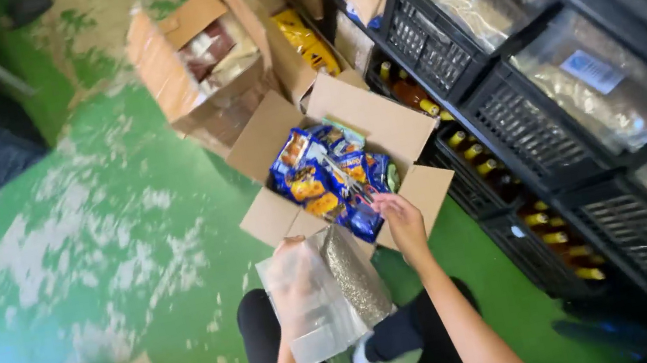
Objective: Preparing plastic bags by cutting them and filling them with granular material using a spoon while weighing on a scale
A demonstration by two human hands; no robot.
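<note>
Green floor, paint worn pale in patches. Resting on it: open cardboard box of blue snack packets, more boxes behind. Black crates alongside.

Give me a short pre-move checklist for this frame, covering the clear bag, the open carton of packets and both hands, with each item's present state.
1. Left hand has a grip on the clear plastic bag: ok, it holds the bag up by its upper edge.
2. Bag contents settled: ok, a dark grainy filling sits along the bag's right side.
3. Bag mouth open or sealed: cannot tell, blurred.
4. Right hand free: cannot tell, it reaches at the carton's near edge, and a grasp is not visible.
5. Open cardboard box accessible: ok, flaps spread, blue and yellow snack packets exposed.
6. Green floor near the box: ok, bare beside the knees.
</note>
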